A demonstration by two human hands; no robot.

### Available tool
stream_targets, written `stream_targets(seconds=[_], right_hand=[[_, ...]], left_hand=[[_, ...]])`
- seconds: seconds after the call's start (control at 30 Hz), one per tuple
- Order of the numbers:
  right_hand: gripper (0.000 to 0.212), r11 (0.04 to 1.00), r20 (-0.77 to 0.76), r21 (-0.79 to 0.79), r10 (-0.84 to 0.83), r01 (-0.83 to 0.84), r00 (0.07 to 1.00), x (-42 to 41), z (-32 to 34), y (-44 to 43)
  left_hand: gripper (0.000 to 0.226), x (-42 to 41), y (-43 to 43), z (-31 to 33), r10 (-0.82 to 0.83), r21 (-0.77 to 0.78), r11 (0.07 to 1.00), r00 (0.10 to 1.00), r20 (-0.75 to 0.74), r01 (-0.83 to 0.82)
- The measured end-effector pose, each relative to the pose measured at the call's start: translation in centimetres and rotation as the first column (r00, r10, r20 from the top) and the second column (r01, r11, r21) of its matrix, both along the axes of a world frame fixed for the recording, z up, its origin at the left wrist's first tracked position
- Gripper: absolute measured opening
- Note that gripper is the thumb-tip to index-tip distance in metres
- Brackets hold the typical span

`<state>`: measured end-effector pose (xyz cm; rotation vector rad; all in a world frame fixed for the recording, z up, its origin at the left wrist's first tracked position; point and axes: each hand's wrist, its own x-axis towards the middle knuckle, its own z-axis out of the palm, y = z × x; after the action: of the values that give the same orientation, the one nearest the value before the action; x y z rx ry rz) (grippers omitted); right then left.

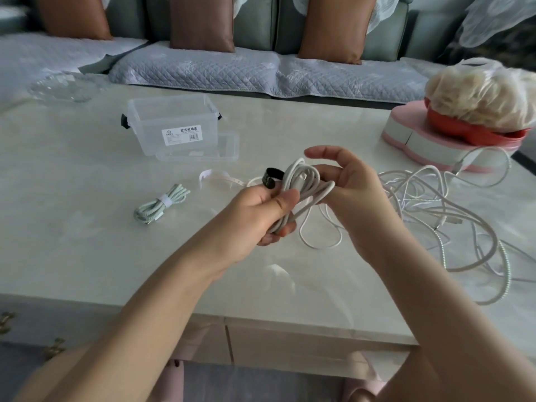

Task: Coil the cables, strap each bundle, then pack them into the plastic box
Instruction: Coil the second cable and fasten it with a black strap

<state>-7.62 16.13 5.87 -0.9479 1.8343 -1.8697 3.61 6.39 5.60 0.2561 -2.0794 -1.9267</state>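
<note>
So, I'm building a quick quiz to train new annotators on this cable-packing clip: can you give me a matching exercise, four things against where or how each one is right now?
Things
1. green cable bundle
2. white cable coil
3. plastic box
4. loose cables

States
a. tangled on the table, right side
b. gripped in the left hand
c. strapped, lying on the table
d. open, its lid off

Pairs: 1-c, 2-b, 3-d, 4-a

Clear plastic box (174,123); glossy table (87,256)
</note>
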Motion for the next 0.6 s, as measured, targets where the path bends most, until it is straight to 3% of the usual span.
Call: stream_targets(seconds=[0.07, 0.17, 0.27, 0.37, 0.47, 0.6], right_hand=[[0.040, 0.999, -0.024, -0.048, -0.023, 0.022, 0.999, 0.3, 0.0, -0.1], [0.038, 0.998, -0.043, -0.052, 0.014, -0.017, 0.999, 0.7, 0.0, -0.2], [0.029, 0.998, 0.019, -0.049, 0.049, -0.048, 0.999, 0.9, 0.2, -0.1], [0.016, 0.997, 0.065, -0.020, 0.079, -0.078, 0.995, 1.4, 0.2, -0.1], [0.018, 0.994, 0.059, -0.013, 0.109, -0.109, 0.992, 1.9, 0.3, -0.1], [0.017, 0.986, -0.122, -0.029, 0.160, -0.164, 0.980, 2.5, 0.4, -0.1]], left_hand=[[0.008, -0.1, -0.2, 0.0, 0.013, 0.003, 1.000, 0.999, -0.048, -0.013], [0.019, 0.0, -0.5, -0.1, 0.045, 0.000, 0.999, 0.995, -0.092, -0.045], [0.005, 0.2, -0.5, 0.0, 0.094, 0.014, 0.996, 0.989, -0.116, -0.093], [0.009, 0.5, -0.6, 0.3, 0.152, 0.015, 0.988, 0.981, -0.124, -0.151], [0.008, 0.8, -0.9, 0.6, 0.186, 0.061, 0.982, 0.976, -0.113, -0.180], [0.018, 1.1, -1.3, 0.5, 0.172, 0.188, 0.970, 0.982, -0.081, -0.155]])
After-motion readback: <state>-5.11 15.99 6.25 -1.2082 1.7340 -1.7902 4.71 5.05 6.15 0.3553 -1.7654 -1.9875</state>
